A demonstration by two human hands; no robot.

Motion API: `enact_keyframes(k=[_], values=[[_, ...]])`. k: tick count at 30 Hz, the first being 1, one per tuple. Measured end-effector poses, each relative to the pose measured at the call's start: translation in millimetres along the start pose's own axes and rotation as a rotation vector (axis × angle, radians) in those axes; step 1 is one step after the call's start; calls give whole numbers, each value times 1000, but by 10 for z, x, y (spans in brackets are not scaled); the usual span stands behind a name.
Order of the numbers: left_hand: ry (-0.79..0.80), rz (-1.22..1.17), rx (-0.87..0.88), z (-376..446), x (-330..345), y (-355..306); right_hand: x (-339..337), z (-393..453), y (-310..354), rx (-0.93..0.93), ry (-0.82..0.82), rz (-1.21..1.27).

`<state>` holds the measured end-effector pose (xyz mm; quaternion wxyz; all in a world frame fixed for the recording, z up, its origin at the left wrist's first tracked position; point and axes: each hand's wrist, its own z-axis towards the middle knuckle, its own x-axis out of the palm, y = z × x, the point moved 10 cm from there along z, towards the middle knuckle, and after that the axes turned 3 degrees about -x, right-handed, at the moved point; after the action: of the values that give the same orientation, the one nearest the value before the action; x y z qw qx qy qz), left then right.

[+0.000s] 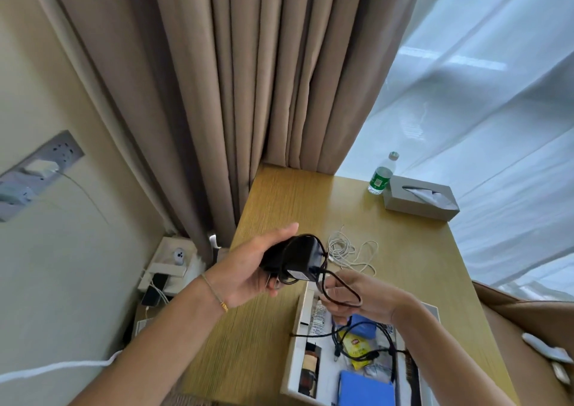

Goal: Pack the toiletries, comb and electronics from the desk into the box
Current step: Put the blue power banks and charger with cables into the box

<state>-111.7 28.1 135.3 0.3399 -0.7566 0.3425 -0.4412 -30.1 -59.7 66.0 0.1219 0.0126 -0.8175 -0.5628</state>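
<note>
- Head view, going left to right: far left is a beige wall with a grey socket panel [43,169] that has a white plug in it, and a thin pale wire runs down the wall from there.
- Below that, a low white shelf [169,266] sits by the tan curtain [248,79] with a small white gadget on it, can't really tell what it is.
- The left hand [248,272] is up over the left edge of the light wooden desk [403,250], fingers and thumb wrapped round a chunky black power adapter [295,261], so it's properly gripping it. There's a thin gold bracelet on that wrist.
- The adapter's black cable [341,290] loops out of the brick to the right and trails down into the box.
- The right hand [363,300] is just right of the adapter, fingers curled round that cable loop, holding it above the box.
- Behind the hands, a loose coil of white cable [348,250] lies on the desk, not touched by either hand.
- The white open box [295,337] sits on the near part of the desk under the right hand; inside I can see a blue pouch [366,390], a yellow packet [354,345], a small bottle and a dark comb along the right side.
- Far back right on the desk: a clear water bottle with a green label [382,174] just beside a grey tissue box [419,197], with sheer white curtain behind.
</note>
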Motion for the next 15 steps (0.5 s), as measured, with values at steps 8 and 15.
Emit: enact_keyframes(k=[8, 15], values=[[82, 477, -14, 81, 292, 109, -448, -197, 246, 57, -177, 38], [-421, 891, 76, 281, 80, 118, -397, -464, 765, -47, -463, 31]])
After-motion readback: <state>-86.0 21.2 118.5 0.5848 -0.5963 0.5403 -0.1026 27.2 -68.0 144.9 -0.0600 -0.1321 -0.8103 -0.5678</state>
